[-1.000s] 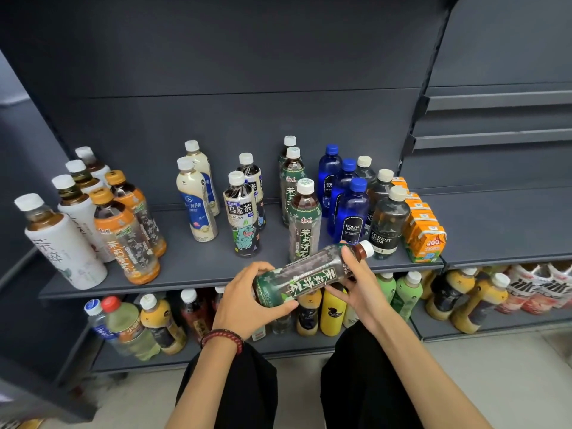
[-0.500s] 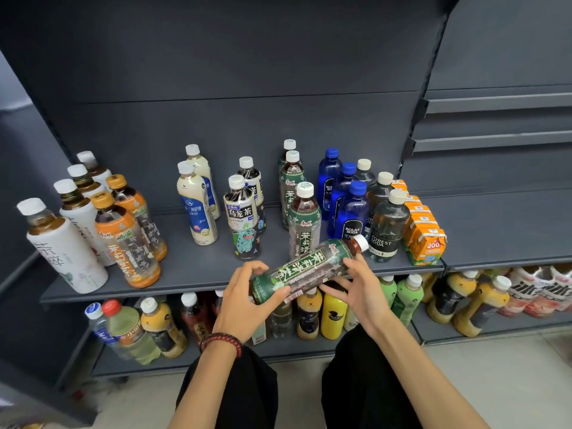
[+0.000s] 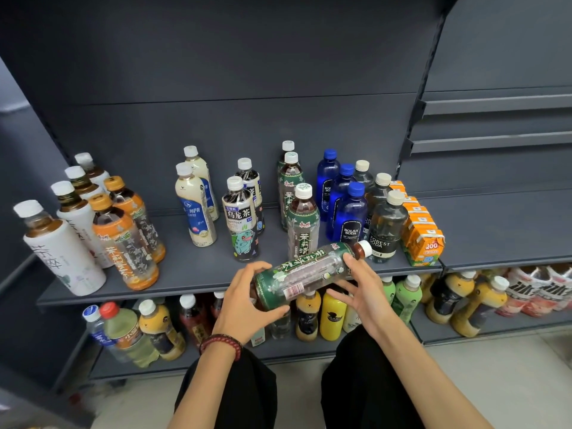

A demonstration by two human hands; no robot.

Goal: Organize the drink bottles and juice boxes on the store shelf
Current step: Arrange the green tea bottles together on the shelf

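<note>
The person's left hand grips the base end of a clear plastic tea bottle with a green label and white cap, thumb under it and fingers curled over the top. The right hand is spread, its fairly straight fingers touching the bottle's neck end without closing around it. The bottle lies tilted, cap up and to the right, held over the front edge of the grey metal shelf board.

The landmark is the front standing green-labelled tea bottle, directly behind the held one. Two more of its kind stand in a file behind it. To its right come the blue plastic soda bottles, then the dark clear soda bottles with pale caps, then a row of orange juice boxes. To its left stand two oolong bottles with a cartoon label, further left two cream-coloured bottles, then orange-capped bottles, and farthest left white-sleeved bottles.

Every kind on this board already stands in its own file, so the sorting looks mostly done. The held bottle matches the landmark's row, so what likely remains is to stand it upright at the front of that row. The files to the landmark's left are loosely spaced and could be tightened. Below it, the lower shelf holds mixed bottles, including a yellow one; whether those need sorting cannot be judged.
</note>
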